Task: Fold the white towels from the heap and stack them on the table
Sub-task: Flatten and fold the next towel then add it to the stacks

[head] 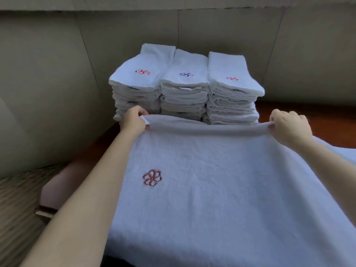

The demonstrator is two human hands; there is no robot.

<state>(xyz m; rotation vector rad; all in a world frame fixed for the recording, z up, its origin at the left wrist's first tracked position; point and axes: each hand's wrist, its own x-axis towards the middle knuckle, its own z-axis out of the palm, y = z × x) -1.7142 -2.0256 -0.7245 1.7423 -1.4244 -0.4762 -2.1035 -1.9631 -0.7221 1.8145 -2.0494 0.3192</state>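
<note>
Pinching towel (212,180) far edge (both corners) | left hand (133,120) clamped | right hand (289,125) clamped

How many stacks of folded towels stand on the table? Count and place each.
3, side by side by the wall: left stack, middle stack, right stack. Their bases are hidden behind the held towel.
</note>
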